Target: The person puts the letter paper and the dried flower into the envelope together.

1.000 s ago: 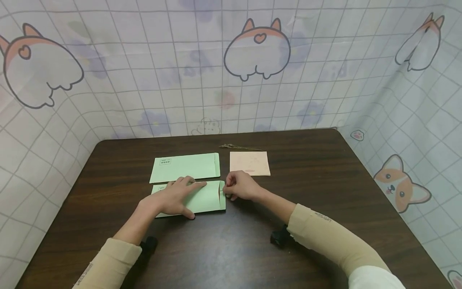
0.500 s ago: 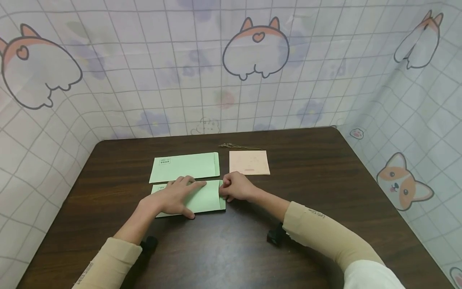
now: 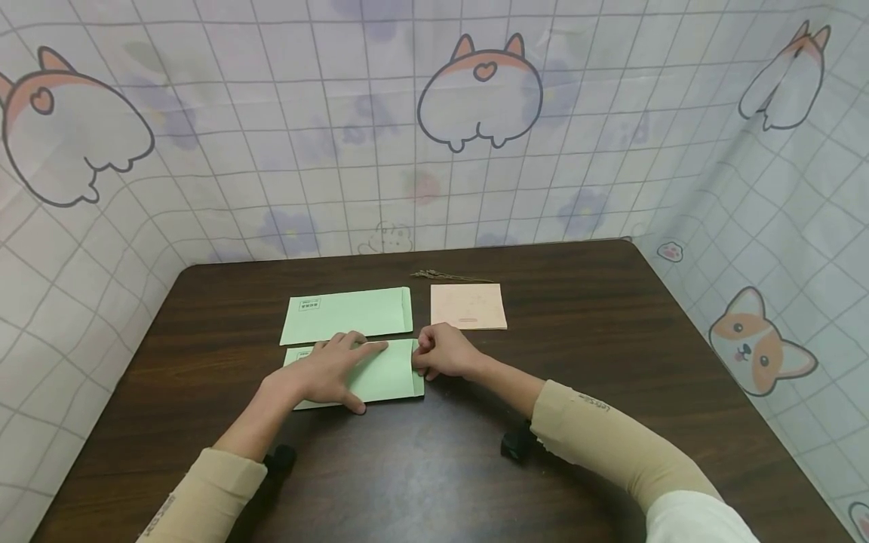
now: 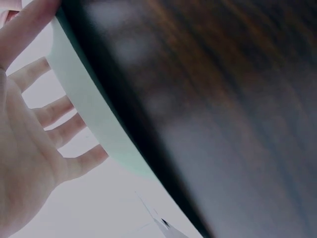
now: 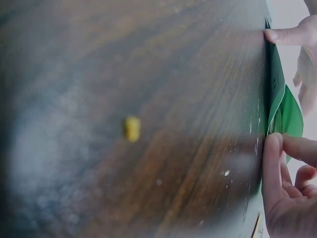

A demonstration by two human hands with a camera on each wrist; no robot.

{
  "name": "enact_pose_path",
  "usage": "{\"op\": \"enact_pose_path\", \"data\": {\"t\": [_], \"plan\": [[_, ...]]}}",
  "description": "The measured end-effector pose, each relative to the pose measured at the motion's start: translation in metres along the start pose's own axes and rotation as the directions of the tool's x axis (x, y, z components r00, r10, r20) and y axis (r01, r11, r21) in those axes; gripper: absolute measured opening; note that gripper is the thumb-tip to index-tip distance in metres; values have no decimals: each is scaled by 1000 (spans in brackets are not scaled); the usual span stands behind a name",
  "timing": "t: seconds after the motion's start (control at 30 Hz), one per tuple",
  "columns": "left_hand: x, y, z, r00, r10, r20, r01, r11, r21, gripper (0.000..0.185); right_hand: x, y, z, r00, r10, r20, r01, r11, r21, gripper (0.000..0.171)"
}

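My left hand (image 3: 327, 372) lies spread across the near light-green envelope (image 3: 387, 377), holding it down on the table. In the left wrist view its fingers (image 4: 54, 111) are stretched over the paper. My right hand (image 3: 449, 351) is at the envelope's right end, by the flap. In the right wrist view the envelope (image 5: 275, 82) gapes at its mouth, and the right thumb and forefinger pinch a thin stalk-like thing (image 5: 272, 126) there, mostly hidden by fingers and paper. Behind lies a second light-green envelope (image 3: 353, 314), flat, flap to the right.
A stack of pale pink square cards (image 3: 467, 305) lies behind the right hand. Beyond it, a dried sprig (image 3: 451, 277) lies near the table's (image 3: 584, 317) back edge. Patterned cloth (image 3: 380, 173) hangs around the back and sides.
My right hand has shifted slightly left, its fingertips now over the flap at the envelope's mouth. My left hand stays in place. The other envelope, cards and sprig have not moved.
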State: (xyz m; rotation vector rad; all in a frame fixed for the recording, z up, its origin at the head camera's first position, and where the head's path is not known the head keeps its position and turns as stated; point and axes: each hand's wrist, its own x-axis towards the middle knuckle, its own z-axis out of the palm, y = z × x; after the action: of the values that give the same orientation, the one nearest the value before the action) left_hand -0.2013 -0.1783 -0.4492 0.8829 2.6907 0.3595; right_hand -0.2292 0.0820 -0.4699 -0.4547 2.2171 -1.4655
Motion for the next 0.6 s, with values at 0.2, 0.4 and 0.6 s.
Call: {"op": "enact_pose_path", "data": {"t": [0.2, 0.4, 0.6], "plan": [[-2, 1, 1, 1000, -6, -2, 6, 1000, -7, 104, -2, 0, -2, 1000, 2, 12, -2, 1000, 20, 24], [-5, 0, 1, 1000, -14, -13, 13, 999, -33, 105, -3, 0, -6, 1000, -6, 28, 5, 999, 32, 19], [-3, -3, -10, 998, 5, -64, -7, 999, -35, 90, 0, -4, -17, 1000, -30, -2, 30, 999, 29, 12]]}}
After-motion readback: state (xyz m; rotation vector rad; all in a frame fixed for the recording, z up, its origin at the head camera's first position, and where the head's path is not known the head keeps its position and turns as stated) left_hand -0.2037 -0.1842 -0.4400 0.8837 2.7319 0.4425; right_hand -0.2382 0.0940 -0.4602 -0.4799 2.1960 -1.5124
